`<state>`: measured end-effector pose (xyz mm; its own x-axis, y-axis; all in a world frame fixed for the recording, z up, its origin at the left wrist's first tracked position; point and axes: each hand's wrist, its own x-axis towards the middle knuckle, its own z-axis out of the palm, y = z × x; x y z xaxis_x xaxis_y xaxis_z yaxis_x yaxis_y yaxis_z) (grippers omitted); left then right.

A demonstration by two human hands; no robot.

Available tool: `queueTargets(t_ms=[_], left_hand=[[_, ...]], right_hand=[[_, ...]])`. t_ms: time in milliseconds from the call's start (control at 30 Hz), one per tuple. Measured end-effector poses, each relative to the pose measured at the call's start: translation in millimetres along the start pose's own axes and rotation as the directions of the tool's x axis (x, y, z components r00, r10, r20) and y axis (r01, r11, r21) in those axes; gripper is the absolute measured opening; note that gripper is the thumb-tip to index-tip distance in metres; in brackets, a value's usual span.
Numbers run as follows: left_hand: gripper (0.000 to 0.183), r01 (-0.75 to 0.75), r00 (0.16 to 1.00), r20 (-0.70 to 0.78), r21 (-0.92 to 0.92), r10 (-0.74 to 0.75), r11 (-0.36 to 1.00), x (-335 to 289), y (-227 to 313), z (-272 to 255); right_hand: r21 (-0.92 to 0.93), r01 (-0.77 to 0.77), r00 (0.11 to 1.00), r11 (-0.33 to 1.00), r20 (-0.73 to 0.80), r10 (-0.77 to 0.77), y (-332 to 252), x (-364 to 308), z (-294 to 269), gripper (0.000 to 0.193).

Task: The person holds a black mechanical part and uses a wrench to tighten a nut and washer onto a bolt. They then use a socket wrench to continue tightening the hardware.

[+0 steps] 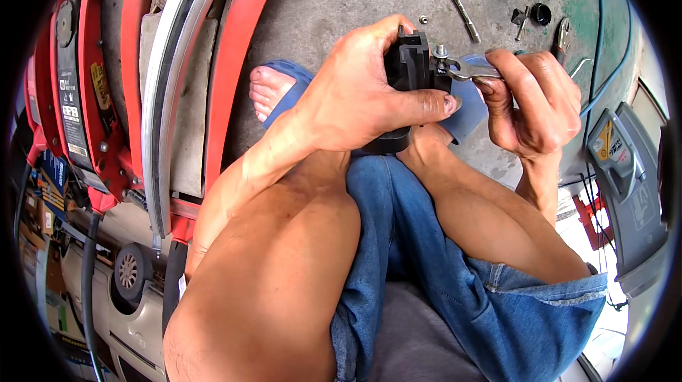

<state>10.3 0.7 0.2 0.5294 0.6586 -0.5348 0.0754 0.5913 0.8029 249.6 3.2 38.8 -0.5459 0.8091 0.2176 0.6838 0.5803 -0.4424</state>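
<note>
My left hand [362,94] is wrapped round a black blocky part [410,62], its thumb pressed across the near side. A metal bolt or stud with a nut [440,53] stands up at the part's right edge. In my right hand [534,98] a silver wrench [474,71] is pinched between thumb and fingers. The wrench's jaw end sits at the nut, just below the stud's top. Whether it grips the nut fully, I cannot tell. The lower end of the black part is partly hidden behind my left hand.
On the concrete floor lie an L-shaped socket wrench [455,7], a small nut [423,19], a black round cap [541,13] and pliers [562,39]. Red jack frames [238,62] stand at left. A grey machine [629,176] and blue hose [609,83] are at right.
</note>
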Motion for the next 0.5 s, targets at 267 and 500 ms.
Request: queueTargets(t_ms=[267,500], left_hand=[[0.042,0.024,0.995,-0.099,0.107,-0.014,0.994,-2,-2,2],[0.041,0.003,0.964,-0.254,0.29,0.074,0.957,-1,6,10]], right_hand=[[-0.123,-0.021,0.998,0.992,0.06,0.029,-3,2,1,0.018],[-0.302,-0.014,0.996,0.953,0.085,0.042,-14,5,-4,0.026]])
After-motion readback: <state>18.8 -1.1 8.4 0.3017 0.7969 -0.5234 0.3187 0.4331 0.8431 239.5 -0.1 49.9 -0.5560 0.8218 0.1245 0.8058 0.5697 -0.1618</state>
